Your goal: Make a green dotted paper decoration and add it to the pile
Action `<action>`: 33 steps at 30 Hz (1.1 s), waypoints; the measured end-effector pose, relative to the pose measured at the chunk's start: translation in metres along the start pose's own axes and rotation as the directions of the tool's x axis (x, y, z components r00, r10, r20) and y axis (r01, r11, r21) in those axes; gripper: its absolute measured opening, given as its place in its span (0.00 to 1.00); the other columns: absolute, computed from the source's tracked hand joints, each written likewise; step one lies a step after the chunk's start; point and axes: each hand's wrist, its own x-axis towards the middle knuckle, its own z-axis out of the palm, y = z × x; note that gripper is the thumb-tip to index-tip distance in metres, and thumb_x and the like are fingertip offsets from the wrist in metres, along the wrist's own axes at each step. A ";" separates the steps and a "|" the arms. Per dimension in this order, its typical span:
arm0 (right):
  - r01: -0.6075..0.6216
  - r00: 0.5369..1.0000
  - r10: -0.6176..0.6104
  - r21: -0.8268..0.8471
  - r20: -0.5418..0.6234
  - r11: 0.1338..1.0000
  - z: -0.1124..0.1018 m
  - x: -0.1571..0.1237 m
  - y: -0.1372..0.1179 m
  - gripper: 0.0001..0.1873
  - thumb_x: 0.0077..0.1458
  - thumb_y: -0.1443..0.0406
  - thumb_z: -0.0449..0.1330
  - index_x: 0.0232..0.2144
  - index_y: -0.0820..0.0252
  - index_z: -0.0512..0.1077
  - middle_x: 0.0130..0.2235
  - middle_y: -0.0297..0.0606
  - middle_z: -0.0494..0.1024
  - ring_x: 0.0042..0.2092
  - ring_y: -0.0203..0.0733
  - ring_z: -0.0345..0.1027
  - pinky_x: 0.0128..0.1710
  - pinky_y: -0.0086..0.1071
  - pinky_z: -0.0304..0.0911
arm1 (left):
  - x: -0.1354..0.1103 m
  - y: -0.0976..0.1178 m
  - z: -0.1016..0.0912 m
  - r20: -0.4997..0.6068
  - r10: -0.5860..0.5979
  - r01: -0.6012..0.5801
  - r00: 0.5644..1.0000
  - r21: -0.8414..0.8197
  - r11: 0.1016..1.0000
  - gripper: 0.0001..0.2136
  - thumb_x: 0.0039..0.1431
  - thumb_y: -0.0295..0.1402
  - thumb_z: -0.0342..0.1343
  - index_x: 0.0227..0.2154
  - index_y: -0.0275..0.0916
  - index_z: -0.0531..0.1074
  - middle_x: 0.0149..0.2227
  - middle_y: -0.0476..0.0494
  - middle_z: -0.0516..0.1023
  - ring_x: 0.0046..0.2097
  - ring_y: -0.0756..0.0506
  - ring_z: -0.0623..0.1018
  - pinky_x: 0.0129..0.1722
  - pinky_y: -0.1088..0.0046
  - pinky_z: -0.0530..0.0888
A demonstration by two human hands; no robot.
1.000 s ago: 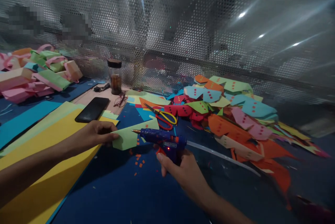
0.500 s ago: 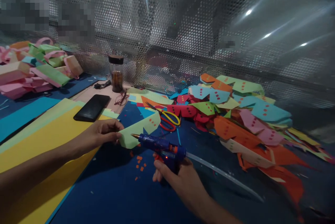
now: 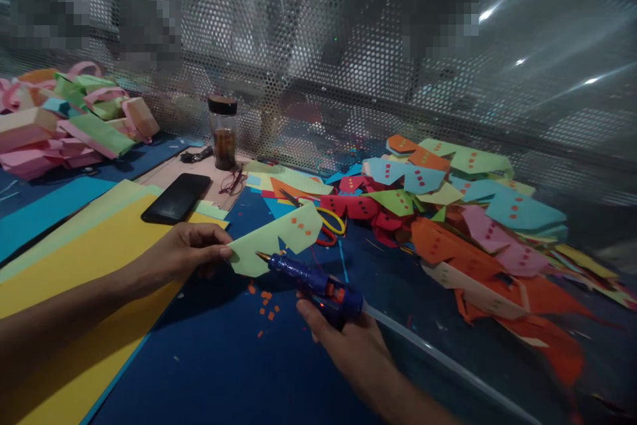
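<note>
Now the green paper piece (image 3: 279, 236) stands tipped up at the centre of the frame, its face turned toward the camera so that small orange squares show on it; a second ago it lay flatter and that face was hidden. The left hand (image 3: 192, 249) holds it by its left corner, thumb and fingertips pinched closed on the edge. The right hand (image 3: 348, 339), lower and further right than before, has its fingers curled shut round the handle of the blue glue gun (image 3: 313, 282), which has swung to a steeper slant, so its brass nozzle meets the paper's lower edge. Whether the trigger is squeezed cannot be told. A clear glue stick (image 3: 448, 365) trails from the gun's back toward the lower right. By my reading, the nozzle is set against the piece for gluing along that edge. Loose orange scraps (image 3: 266, 302) lie on the blue table (image 3: 223, 372) beneath. Scissors (image 3: 331, 223) sit just behind the paper, a phone (image 3: 175, 198) rests on the yellow sheet (image 3: 74, 279) at left, and a heap of coloured pieces (image 3: 472, 226) fills the right.
</note>
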 end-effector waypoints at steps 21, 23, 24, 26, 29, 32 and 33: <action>0.411 0.904 -0.426 0.177 0.050 0.894 0.000 0.000 -0.003 0.13 0.62 0.54 0.60 0.32 0.56 0.69 0.28 0.32 0.73 0.29 0.36 0.68 0.25 0.27 0.62 | 0.001 -0.009 -0.002 0.016 0.044 -0.045 0.999 0.009 0.999 0.14 0.52 0.46 0.66 0.28 0.39 0.80 0.21 0.53 0.71 0.21 0.54 0.65 0.20 0.81 0.62; 0.412 0.905 -0.424 0.171 0.038 0.895 0.000 -0.001 -0.004 0.14 0.62 0.54 0.60 0.31 0.56 0.68 0.28 0.32 0.73 0.29 0.36 0.69 0.25 0.27 0.61 | 0.001 -0.008 -0.001 0.026 0.047 -0.047 0.999 0.018 0.999 0.14 0.53 0.46 0.65 0.29 0.39 0.80 0.22 0.52 0.71 0.21 0.54 0.65 0.20 0.81 0.62; 0.412 0.905 -0.423 0.164 0.038 0.896 0.000 -0.001 -0.004 0.14 0.62 0.54 0.60 0.31 0.56 0.67 0.28 0.32 0.73 0.29 0.36 0.69 0.25 0.27 0.61 | 0.000 -0.008 -0.001 0.031 0.047 -0.048 0.998 0.023 0.999 0.14 0.53 0.46 0.65 0.29 0.39 0.80 0.21 0.52 0.71 0.21 0.54 0.66 0.20 0.81 0.62; 0.415 0.904 -0.425 0.149 0.044 0.898 0.000 -0.002 -0.005 0.14 0.62 0.54 0.60 0.30 0.56 0.67 0.27 0.32 0.73 0.29 0.36 0.69 0.25 0.27 0.60 | 0.000 -0.008 -0.001 0.035 0.048 -0.049 0.998 0.029 0.998 0.14 0.54 0.46 0.65 0.28 0.39 0.80 0.22 0.52 0.71 0.22 0.54 0.66 0.20 0.81 0.62; 0.423 0.901 -0.432 0.136 0.041 0.896 0.001 -0.002 -0.004 0.14 0.63 0.55 0.59 0.30 0.56 0.66 0.27 0.31 0.72 0.28 0.36 0.68 0.24 0.26 0.59 | 0.000 -0.011 0.000 0.028 0.048 -0.049 0.998 0.029 0.998 0.14 0.53 0.46 0.65 0.28 0.39 0.80 0.23 0.50 0.73 0.22 0.53 0.66 0.20 0.80 0.62; 0.434 0.896 -0.441 0.118 0.049 0.893 0.001 0.000 -0.002 0.14 0.63 0.54 0.59 0.30 0.55 0.66 0.25 0.29 0.71 0.26 0.35 0.66 0.24 0.27 0.58 | 0.000 -0.014 0.000 0.009 0.051 -0.052 0.999 0.030 0.998 0.15 0.53 0.47 0.66 0.28 0.39 0.80 0.23 0.49 0.74 0.22 0.53 0.65 0.20 0.79 0.60; 0.437 0.895 -0.444 0.106 0.054 0.893 0.001 0.001 -0.002 0.14 0.63 0.55 0.59 0.30 0.55 0.66 0.25 0.29 0.70 0.25 0.34 0.65 0.24 0.27 0.57 | 0.001 -0.015 0.000 0.008 0.053 -0.053 0.999 0.030 0.998 0.15 0.53 0.47 0.66 0.28 0.39 0.80 0.23 0.49 0.74 0.22 0.53 0.65 0.20 0.79 0.60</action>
